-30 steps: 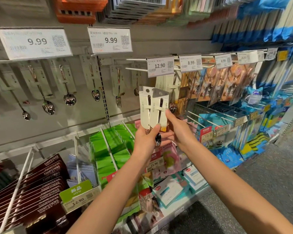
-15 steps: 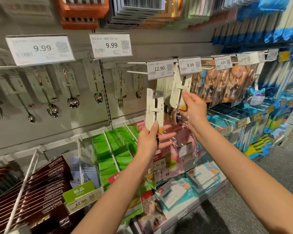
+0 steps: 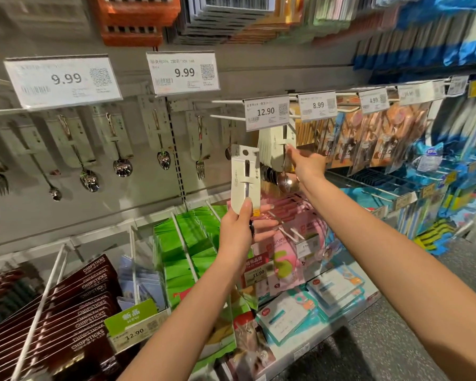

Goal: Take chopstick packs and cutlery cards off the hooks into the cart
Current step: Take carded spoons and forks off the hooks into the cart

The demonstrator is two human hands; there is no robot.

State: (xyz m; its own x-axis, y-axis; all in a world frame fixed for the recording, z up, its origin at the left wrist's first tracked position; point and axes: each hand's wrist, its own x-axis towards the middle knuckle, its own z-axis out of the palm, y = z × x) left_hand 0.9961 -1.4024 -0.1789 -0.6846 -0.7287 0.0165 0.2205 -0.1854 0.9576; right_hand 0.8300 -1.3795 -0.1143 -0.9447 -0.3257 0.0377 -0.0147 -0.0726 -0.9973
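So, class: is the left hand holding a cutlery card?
Yes, the left hand pinches the lower end of a white cutlery card, upright and clear of the hooks.

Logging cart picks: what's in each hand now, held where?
Left hand pinches a cutlery card at its bottom edge. Right hand reaches the hanging cards; its grip can't be told.

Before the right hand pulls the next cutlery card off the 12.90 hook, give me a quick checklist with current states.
1. Left hand secure on the loose cutlery card: ok, thumb and fingers pinch its lower end.
2. Right hand on the hanging card stack: ok, fingers touch the front card.
3. Front card pinched firmly: cannot tell.
4. Card free of the hook: not ok, it hangs there.
5. 12.90 price tag out of the pull path: not ok, it hangs at the hook's tip.
6. Cart position: cannot tell, out of view.
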